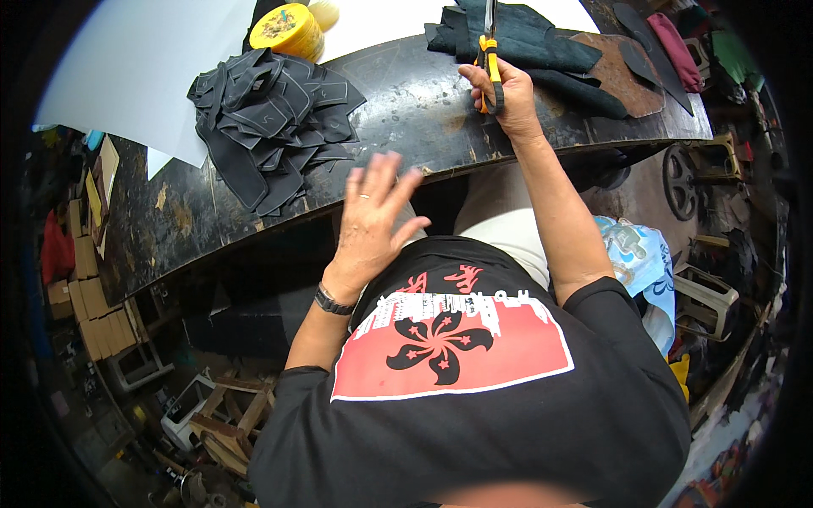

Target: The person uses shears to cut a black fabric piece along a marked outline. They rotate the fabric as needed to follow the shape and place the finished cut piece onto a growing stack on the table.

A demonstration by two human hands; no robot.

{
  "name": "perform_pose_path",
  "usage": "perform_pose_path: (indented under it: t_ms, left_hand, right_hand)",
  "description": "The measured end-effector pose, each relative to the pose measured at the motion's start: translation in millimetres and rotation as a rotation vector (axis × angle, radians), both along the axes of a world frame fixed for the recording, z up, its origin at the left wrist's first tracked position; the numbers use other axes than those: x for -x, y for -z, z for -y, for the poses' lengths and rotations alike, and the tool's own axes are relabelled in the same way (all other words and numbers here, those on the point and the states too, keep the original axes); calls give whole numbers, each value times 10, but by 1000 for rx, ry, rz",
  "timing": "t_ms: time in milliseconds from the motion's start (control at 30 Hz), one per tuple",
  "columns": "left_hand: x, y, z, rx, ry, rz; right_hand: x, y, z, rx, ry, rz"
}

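Note:
My right hand [515,100] is closed around the black and yellow handles of a pair of scissors [489,63], whose blades point away from me over the bench. My left hand [373,224] hovers off the bench's near edge, fingers spread and nothing in it. Beyond that hand lies a loose heap of cut dark leather-like pieces [271,118] with pale outlines marked on them. Behind the scissors, a folded dark green-black sheet of material [542,42] is spread at the far side. The scissors' blade tips run out of the picture at the top.
The worn black bench [406,102] curves across in front of me. On it are a round yellow tub [290,34], a large white sheet [135,76] and a brown piece [610,68]. Stools [707,300], a wooden frame [233,419] and a blue-white bag [639,262] stand around me.

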State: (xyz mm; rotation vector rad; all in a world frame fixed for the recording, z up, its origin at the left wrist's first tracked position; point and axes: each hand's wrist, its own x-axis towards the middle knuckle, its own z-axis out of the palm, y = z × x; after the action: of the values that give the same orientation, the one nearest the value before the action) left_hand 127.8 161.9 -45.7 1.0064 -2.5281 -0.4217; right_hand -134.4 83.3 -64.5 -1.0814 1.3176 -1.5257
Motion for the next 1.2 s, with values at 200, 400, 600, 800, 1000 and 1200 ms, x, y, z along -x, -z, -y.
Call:
perform_pose_path:
  t_ms: [200, 400, 600, 800, 1000, 1200]
  left_hand:
    - [189, -130, 370, -126, 62, -400]
    - [680, 158, 1185, 181, -67, 229]
    - [1070, 418, 1549, 221, -25, 147]
    - [1249, 396, 1727, 249, -91, -73]
    - [1515, 330, 1758, 67, -432, -289]
    - [1523, 364, 1849, -153, -336, -675]
  right_hand:
    - [10, 11, 17, 9, -4, 41]
    - [-1, 20, 20, 17, -18, 74]
    - [-16, 32, 20, 45, -26, 87]
    - [-37, 31, 35, 45, 61, 72]
    - [42, 12, 85, 202, 451, 312]
    - [90, 31, 133, 106, 391, 196]
